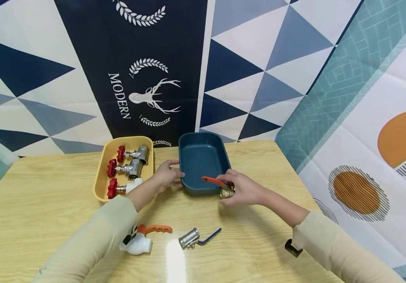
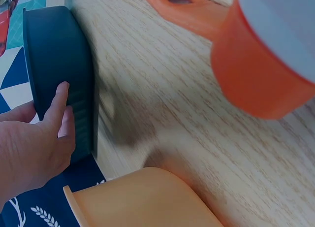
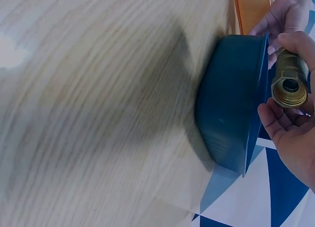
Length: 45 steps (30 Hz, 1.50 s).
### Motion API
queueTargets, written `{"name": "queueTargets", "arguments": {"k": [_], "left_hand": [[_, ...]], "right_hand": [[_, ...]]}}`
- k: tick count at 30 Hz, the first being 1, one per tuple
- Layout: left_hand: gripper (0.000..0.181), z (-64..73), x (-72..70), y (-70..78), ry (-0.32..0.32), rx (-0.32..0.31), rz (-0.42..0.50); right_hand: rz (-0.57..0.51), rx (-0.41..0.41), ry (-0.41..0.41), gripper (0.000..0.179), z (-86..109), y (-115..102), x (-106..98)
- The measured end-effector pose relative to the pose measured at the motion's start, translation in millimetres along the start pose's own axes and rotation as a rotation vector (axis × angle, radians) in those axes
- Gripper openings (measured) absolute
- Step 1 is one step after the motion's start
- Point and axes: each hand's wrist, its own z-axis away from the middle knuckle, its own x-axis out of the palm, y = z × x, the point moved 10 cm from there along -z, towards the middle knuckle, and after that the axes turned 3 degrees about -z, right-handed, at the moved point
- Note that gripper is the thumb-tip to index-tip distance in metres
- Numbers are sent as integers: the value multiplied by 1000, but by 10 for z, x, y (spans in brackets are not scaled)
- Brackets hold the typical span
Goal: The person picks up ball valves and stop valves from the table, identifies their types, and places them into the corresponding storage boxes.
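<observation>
My right hand (image 1: 244, 189) grips a brass ball valve (image 1: 227, 193) with an orange-red lever handle, just above the near right corner of a dark blue plastic bin (image 1: 203, 192). In the right wrist view the threaded brass end (image 3: 290, 92) faces the camera between thumb and fingers. My left hand (image 1: 167, 175) holds the bin's left side, thumb at the rim and fingers along the outer wall (image 2: 61, 49). Nothing is visible inside the blue bin. Nearer on the table lie a silver ball valve (image 1: 189, 238) with a blue lever and a white plastic valve (image 1: 137, 244) with an orange handle.
Left of the blue bin stands a yellow bin (image 1: 98, 188) with red-wheeled valves (image 1: 132, 169) in it, partly behind my left forearm. A patterned backdrop (image 1: 238, 78) rises behind the wooden table (image 1: 259, 251). Another patterned sheet (image 1: 376, 165) hangs at the right.
</observation>
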Motion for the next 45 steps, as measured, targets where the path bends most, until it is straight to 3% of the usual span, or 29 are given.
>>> {"name": "queueTargets", "arguments": {"k": [45], "left_hand": [[59, 3, 0, -7, 15, 26, 12]], "right_hand": [[59, -50, 22, 60, -492, -9, -210]]}}
